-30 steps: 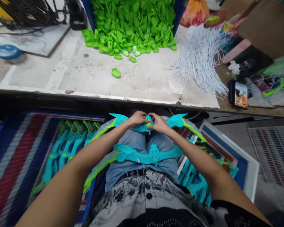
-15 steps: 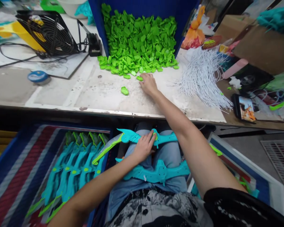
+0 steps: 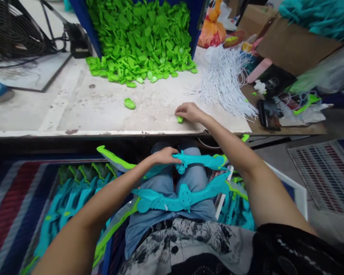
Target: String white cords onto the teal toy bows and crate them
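My left hand [image 3: 164,156] grips a teal plastic toy bow [image 3: 200,160] over my knees, its green-tipped limb reaching left. A second teal bow [image 3: 180,196] lies across my lap. My right hand [image 3: 190,112] rests near the front edge of the worn white table [image 3: 103,110], fingers pinched on a small green plastic piece [image 3: 180,120]. A big heap of the same green pieces [image 3: 140,38] spills from a blue bin at the back. One loose green piece [image 3: 129,103] lies alone on the table.
A bundle of white strings [image 3: 225,80] lies right of my hand. A phone [image 3: 268,114] and clutter sit at the far right. A fan [image 3: 11,30] stands back left. Trays of finished teal bows [image 3: 74,191] flank my legs.
My right hand has pulled back from the green heap to the table's front edge with a green piece. My left hand has stayed on the bow over my knees.
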Tool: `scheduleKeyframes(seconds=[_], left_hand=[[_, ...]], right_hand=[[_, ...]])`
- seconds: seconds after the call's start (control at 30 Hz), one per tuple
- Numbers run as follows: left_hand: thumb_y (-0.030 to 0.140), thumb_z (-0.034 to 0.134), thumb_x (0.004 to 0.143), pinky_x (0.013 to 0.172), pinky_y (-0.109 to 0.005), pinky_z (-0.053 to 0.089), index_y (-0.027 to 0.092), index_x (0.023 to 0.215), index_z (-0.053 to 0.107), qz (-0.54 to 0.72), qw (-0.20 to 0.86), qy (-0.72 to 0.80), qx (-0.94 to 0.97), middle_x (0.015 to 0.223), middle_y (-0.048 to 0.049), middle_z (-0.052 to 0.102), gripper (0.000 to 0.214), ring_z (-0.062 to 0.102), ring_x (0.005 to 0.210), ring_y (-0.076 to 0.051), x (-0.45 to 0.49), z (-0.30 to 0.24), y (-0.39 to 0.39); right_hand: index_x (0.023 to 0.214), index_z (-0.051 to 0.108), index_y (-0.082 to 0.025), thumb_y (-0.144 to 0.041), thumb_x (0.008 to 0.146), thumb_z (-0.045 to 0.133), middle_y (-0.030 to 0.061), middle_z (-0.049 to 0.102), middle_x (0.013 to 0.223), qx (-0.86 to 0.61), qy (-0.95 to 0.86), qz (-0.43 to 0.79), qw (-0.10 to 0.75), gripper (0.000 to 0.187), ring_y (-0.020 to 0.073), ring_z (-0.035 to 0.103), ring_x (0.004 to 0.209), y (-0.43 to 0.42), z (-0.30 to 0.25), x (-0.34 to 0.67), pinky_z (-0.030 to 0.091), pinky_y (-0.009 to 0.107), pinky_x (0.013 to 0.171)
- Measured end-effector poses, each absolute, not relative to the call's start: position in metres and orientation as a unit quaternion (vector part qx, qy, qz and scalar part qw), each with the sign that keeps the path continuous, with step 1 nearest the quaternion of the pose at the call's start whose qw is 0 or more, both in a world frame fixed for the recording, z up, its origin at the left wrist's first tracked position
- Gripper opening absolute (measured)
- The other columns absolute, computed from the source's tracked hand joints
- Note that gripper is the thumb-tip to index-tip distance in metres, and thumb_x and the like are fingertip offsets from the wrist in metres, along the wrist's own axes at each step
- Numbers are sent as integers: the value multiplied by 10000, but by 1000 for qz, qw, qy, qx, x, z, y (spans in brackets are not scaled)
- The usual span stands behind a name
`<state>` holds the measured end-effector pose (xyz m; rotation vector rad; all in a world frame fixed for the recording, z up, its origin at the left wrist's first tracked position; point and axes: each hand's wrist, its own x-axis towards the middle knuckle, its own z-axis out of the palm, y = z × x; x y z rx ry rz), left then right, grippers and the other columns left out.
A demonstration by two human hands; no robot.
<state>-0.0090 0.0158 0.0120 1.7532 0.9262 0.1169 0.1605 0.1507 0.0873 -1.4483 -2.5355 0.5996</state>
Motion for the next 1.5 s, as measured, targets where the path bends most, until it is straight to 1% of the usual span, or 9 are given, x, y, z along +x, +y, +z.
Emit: scheduleKeyframes(seconds=[0.1, 0.27, 0.4, 0.77, 0.93, 1.07, 1.13, 1.37, 1.5], left_hand=[[453, 681, 649, 601, -240, 388, 118, 786, 671, 44, 593, 401, 696, 678, -4, 608, 362, 544, 661, -152, -2, 2, 23], [495, 724, 612, 562, -266, 442, 121, 840, 667, 36, 710, 398, 580, 702, -36, 647, 442, 592, 609, -171, -2, -3, 26], [566, 697, 642, 529, -257, 440, 128, 755, 673, 49, 716, 394, 574, 627, -32, 625, 453, 570, 530, -151, -3, -2, 27], [672, 654, 627, 514, -277, 416, 133, 660, 672, 67, 744, 399, 532, 584, -54, 604, 540, 534, 531, -165, 0, -10, 24], [552, 735, 585, 550, -214, 350, 144, 775, 686, 55, 641, 367, 672, 660, 0, 596, 453, 511, 619, -130, -3, -7, 29], [536, 722, 583, 514, -222, 280, 146, 726, 641, 65, 581, 387, 713, 597, 32, 523, 423, 448, 567, -110, 2, -10, 27], [532, 714, 585, 520, -228, 274, 152, 715, 620, 79, 560, 404, 719, 600, 39, 510, 413, 441, 569, -113, 5, -12, 24], [560, 634, 706, 567, -241, 315, 164, 820, 631, 85, 447, 402, 794, 663, 13, 550, 412, 519, 637, -155, -2, 1, 3], [448, 512, 861, 703, -301, 395, 211, 1175, 576, 87, 246, 417, 871, 1008, -97, 614, 399, 586, 857, -233, -9, 9, -20]], right_hand=[[1056, 692, -144, -248, 814, 586, 89, 653, 1001, -492, -839, 149, 178, 284, 184, 591, 864, 135, 72, 171, 440, 316, 842], [1049, 685, -183, -270, 810, 608, 89, 637, 1127, -423, -875, 130, 196, 265, 263, 519, 1080, 108, 62, 180, 391, 431, 975], [1084, 651, -198, -327, 863, 560, 74, 643, 1149, -411, -864, 154, 246, 271, 240, 530, 1080, 45, 54, 188, 408, 431, 962], [1107, 647, -230, -269, 911, 496, 51, 635, 1225, -417, -876, 138, 198, 251, 233, 498, 1174, -69, -9, 201, 409, 443, 957], [1023, 650, -233, -340, 841, 604, 80, 580, 1262, -485, -821, 183, 240, 216, 256, 444, 1246, -66, -8, 198, 364, 461, 1011], [1270, 494, -208, -398, 691, 744, 103, 595, 1222, -573, -759, 237, 199, 659, 280, 527, 1134, -56, -6, 192, 344, 483, 990], [1279, 494, -217, -386, 651, 772, 100, 613, 1196, -590, -754, 238, 161, 708, 296, 536, 1112, -52, -7, 187, 338, 493, 968], [1226, 568, -163, -353, 634, 784, 137, 631, 1167, -519, -810, 258, 88, 658, 330, 565, 1080, -41, 13, 196, 412, 491, 898], [1039, 663, -203, -347, 849, 561, 60, 695, 973, -460, -822, 290, 167, 260, 207, 636, 861, 4, 65, 186, 491, 343, 780]])
